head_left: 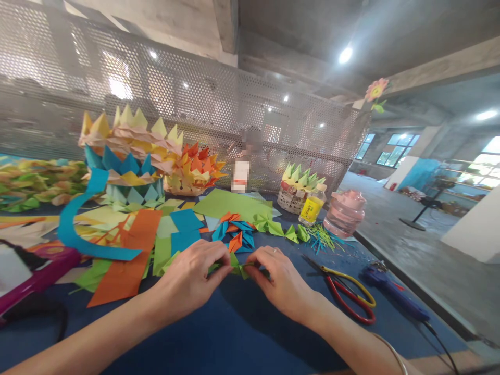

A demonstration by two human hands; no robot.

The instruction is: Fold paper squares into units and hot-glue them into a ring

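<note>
Between the fingertips of both hands is a small folded strip of green paper (236,266), partly covered by the fingers. My left hand (195,273) pinches it from one side, and my right hand (279,278) pinches the other. Just beyond the fingers lies a folded-paper ring (245,234) in blue and orange. A chain of folded green paper pieces (269,225) stretches to its right, with loose folded ones (297,233) at its end. To the right of my right hand rest scissors (349,291) with red and yellow handles.
A blue glue gun (396,291) lies right, near the table edge; a magenta tool (42,273) is at left. Orange sheets (135,255) and a curled blue strip (70,224) lie left. Paper baskets (135,190), a yellow-labelled bottle (312,205) and a pink jug (344,213) stand behind.
</note>
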